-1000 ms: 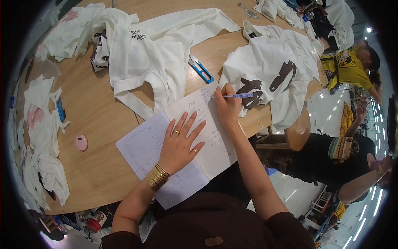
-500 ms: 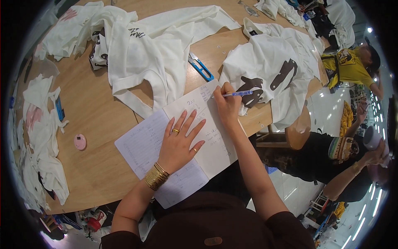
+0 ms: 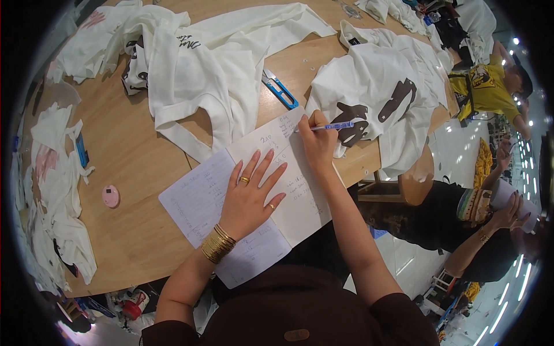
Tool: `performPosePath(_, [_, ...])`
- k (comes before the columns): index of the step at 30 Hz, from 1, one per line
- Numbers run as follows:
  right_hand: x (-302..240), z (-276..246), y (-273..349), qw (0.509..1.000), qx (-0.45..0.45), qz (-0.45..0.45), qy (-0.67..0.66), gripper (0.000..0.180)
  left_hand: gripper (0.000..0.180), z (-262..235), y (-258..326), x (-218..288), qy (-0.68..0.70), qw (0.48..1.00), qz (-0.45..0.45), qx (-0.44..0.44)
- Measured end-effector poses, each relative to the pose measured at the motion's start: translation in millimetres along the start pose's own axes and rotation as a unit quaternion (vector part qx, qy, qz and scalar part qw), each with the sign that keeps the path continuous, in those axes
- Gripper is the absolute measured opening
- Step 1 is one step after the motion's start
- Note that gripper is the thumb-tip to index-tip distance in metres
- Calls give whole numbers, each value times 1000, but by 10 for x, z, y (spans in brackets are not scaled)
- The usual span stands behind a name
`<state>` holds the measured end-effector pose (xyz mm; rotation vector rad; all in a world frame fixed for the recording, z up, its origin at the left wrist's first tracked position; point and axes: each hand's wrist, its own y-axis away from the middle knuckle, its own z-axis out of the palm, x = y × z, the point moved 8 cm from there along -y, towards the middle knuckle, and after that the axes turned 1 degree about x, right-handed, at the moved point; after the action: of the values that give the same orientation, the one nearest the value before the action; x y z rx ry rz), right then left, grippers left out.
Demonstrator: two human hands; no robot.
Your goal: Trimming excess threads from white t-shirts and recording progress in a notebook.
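Lying open at the near edge of the tabletop [image 3: 135, 230], it's the notebook [image 3: 295, 210]! The pen [image 3: 339, 125] sits pinched in the right hand's [image 3: 318, 144] fingers; the left hand [image 3: 248, 200] lies flat across the pages, fingers spread. Beyond: blue thread snips [image 3: 281, 91], between two white printed tops [image 3: 193, 75].

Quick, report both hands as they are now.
Left hand: open, fingers spread across the notebook, holding nothing.
Right hand: closed on a pen, over the notebook's upper right.
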<state>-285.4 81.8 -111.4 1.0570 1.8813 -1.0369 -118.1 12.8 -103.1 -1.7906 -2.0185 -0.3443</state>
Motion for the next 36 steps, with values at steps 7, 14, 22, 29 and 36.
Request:
performPosePath(7, [121, -107, -20, 994, 26, 83, -66, 34, 48, -87, -4, 24, 24, 999, 4, 21])
performPosePath(14, [15, -283, 204, 954, -109, 219, -174, 27, 41, -709, 795, -278, 177, 979, -89, 54])
performPosePath(22, [-525, 248, 1000, 932, -311, 64, 176, 36, 62, -603, 1890, -1121, 329, 853, -376, 153])
performPosePath(29, [-362, -645, 666, 944, -84, -60, 313, 44, 58, -481, 2087, -894, 503, 730, -448, 117])
performPosePath(36, [257, -1078, 713, 941, -150, 233, 195, 37, 54, -354, 2050, -841, 502, 730, -459, 68])
